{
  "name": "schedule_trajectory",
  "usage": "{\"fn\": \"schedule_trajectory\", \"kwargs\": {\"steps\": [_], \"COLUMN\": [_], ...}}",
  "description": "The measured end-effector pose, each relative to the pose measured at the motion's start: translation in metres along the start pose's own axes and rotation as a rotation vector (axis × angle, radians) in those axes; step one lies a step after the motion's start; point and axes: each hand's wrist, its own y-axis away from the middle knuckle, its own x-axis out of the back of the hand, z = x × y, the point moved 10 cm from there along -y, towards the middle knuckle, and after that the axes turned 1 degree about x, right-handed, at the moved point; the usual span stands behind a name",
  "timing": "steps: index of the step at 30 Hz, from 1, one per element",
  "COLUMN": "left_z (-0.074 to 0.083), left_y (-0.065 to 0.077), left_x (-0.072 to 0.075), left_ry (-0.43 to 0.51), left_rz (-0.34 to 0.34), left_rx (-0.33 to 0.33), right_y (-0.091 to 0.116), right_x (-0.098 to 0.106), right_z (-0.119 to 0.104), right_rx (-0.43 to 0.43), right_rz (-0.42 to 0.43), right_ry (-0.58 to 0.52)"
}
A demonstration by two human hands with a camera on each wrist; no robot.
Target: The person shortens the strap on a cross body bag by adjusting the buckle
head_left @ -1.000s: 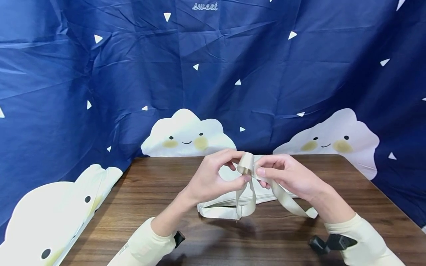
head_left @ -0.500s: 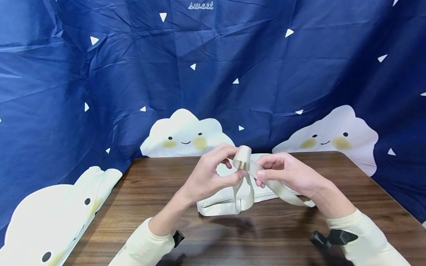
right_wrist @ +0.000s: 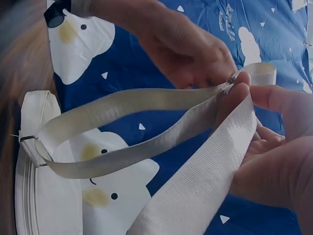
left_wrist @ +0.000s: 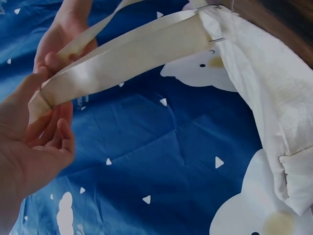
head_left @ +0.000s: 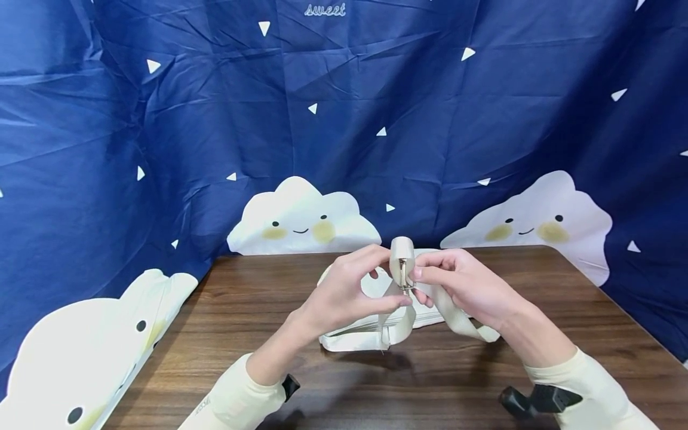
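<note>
A cream bag [right_wrist: 54, 196] with a zipper lies on the table behind the hands. Its webbing strap [right_wrist: 186, 191] rises from a metal ring [right_wrist: 28, 139] at the bag's end. My left hand [head_left: 344, 292] holds the strap beside a small metal slider [head_left: 404, 278], thumb below and index finger behind the upright loop. My right hand [head_left: 470, 283] pinches the strap between thumb and fingers just right of the slider. From there a length of strap hangs down under the right wrist. In the left wrist view, the fingers partly hide the slider.
A brown wood-grain table [head_left: 258, 298] lies under the hands and bag. Beyond it hangs a dark blue cloth [head_left: 344, 149] printed with clouds and white triangles. Black wrist cameras show on both cream sleeves [head_left: 236, 391].
The strap loop has turned so its slider faces the head camera. My left hand has shifted slightly right, and the right hand's pinch now sits closer to the slider.
</note>
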Motion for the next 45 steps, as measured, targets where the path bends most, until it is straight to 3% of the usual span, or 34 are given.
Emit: {"fn": "schedule_trajectory", "kwargs": {"steps": [8,12,22,26,30,36,39,42,45], "left_z": [0.001,0.002,-0.003,-0.008,-0.013,-0.022,-0.025,-0.022,-0.009], "left_y": [0.001,0.000,0.003,0.004,0.005,0.008,0.009,0.007,0.003], "left_x": [-0.003,-0.002,-0.013,-0.016,-0.017,-0.020,-0.021,-0.017,-0.009], "left_ry": [-0.066,-0.067,-0.109,-0.113,-0.114,-0.219,-0.270,-0.303,-0.308], "left_rz": [0.010,0.001,-0.080,-0.110,-0.132,-0.220,-0.235,-0.178,-0.073], "left_rx": [-0.032,-0.037,-0.061,-0.061,-0.043,0.028,0.064,0.068,0.024], "right_y": [0.004,0.007,0.023,0.029,0.031,0.026,0.023,0.018,0.013], "right_x": [0.004,0.009,0.031,0.040,0.047,0.052,0.047,0.038,0.025], "right_z": [-0.013,-0.021,-0.060,-0.071,-0.072,-0.059,-0.053,-0.048,-0.041], "right_rx": [0.013,0.049,0.322,0.391,0.389,0.311,0.279,0.248,0.203], "right_rz": [0.053,0.055,0.004,0.005,0.048,0.159,0.155,0.131,0.103], "right_ry": [-0.026,-0.103,-0.381,-0.404,-0.381,-0.285,-0.243,-0.178,-0.050]}}
